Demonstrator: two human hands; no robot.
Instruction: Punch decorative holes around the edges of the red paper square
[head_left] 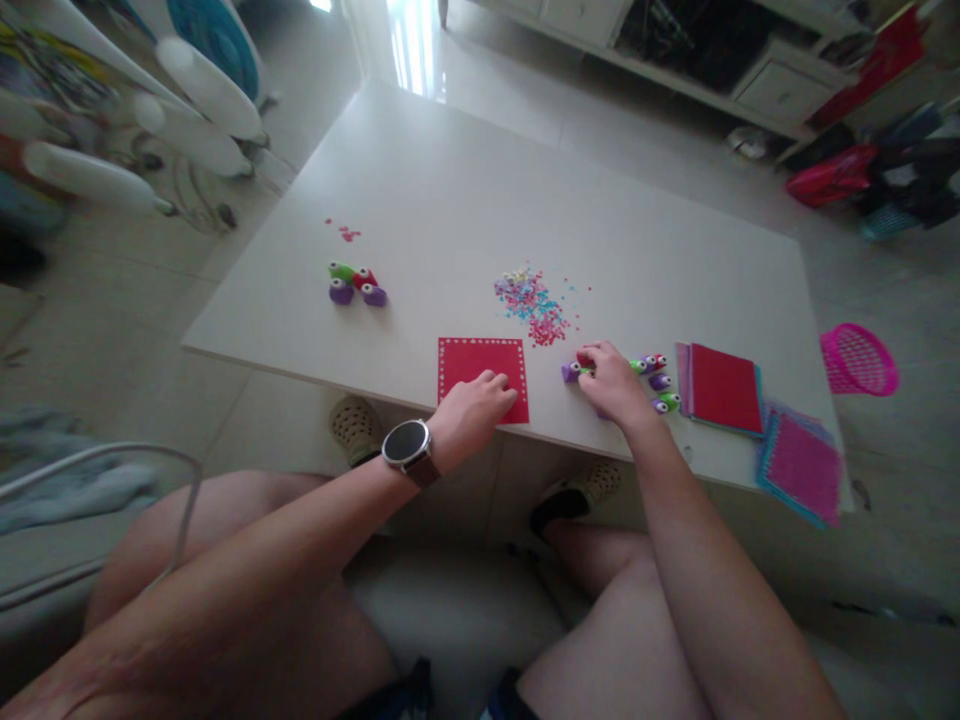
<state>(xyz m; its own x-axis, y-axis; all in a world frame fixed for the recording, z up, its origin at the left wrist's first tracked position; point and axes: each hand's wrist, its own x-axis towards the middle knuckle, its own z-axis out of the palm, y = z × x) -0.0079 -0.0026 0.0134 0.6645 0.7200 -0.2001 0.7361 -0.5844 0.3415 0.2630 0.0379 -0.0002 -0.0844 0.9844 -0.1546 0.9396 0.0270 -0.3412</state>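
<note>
- Left hand (478,402): fingers part-open, bent, resting on square red sheet (472,362), border perforated.
- Right hand (613,385): fingers curled among rounded punches (571,372); grip, I cannot tell.

Red sheet (478,362), pale-dotted along its edges, and purple, green, red punches (365,279)

Both hands (478,405) (611,383) extend forward with fingers (500,386) bent.

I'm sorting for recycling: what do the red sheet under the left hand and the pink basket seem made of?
Red sheet: probably matte paper or thin card, flat with neat holes near its edges. Pink basket: likely plastic, smooth-looking, judging by bright colour and openwork sides.
</note>
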